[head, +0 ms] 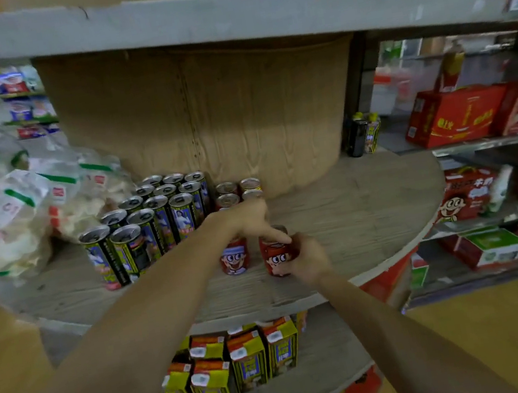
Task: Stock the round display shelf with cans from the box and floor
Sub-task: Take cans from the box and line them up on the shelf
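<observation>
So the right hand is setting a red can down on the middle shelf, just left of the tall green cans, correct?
Not quite. In the head view the right hand holds the red can on the middle shelf, but to the right of the tall green cans, not left.

a single head-worn camera is looking forward and down from above the person's arms, facing the round display shelf [340, 217] at close range; its wide angle is bending the shelf edges, and it is taking in the tier below plus aisle shelving [483, 155] on both sides
</observation>
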{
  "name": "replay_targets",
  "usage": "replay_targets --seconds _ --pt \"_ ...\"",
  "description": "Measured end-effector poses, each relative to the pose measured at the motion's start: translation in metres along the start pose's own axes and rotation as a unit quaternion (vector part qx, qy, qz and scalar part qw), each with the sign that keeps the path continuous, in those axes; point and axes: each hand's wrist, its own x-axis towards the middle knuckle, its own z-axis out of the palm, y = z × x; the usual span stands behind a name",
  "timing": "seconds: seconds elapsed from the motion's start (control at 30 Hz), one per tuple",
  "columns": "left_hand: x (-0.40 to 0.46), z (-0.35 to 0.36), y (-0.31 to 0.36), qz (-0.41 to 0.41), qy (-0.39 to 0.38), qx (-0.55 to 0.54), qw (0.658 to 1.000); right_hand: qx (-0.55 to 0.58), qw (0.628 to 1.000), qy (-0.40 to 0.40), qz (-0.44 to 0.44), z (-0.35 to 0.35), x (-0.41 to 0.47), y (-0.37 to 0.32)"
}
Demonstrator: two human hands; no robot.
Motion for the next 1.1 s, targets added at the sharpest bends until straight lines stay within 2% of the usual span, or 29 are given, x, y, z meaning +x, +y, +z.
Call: replay_targets --seconds 0.07,0.17,0.3,0.5,0.63,0.73,1.1 --pt "0.009 -0.009 -0.016 0.021 -0.024 -0.031 0.999 0.012 1.0 0.023 0.012 0.012 0.006 -0.002" --pt "0.023 -0.023 -0.033 0.067 -0.016 -0.052 0.996 0.018 0.998 0.047 0.028 0.023 0.017 -0.004" --pt "0.038 -0.029 -0.049 0.097 -0.021 -0.054 0.994 -0.011 0.998 0.039 0.055 0.028 0.04 -0.017" --pt "0.055 -0.037 -0.063 0.102 -0.049 0.027 0.993 -0.067 0.994 0.032 0.079 0.029 0.067 -0.036" --pt "0.068 -0.043 -0.071 0.088 -0.073 0.073 0.991 -0.077 0.994 0.036 0.075 0.03 0.082 -0.043" --pt "0.073 -0.046 -0.07 0.09 -0.086 0.113 0.986 -0.127 0.989 0.036 0.065 0.028 0.089 -0.047" --pt "0.072 -0.046 -0.052 0.071 -0.111 0.148 0.98 -0.132 0.989 0.026 0.064 0.033 0.089 -0.044"
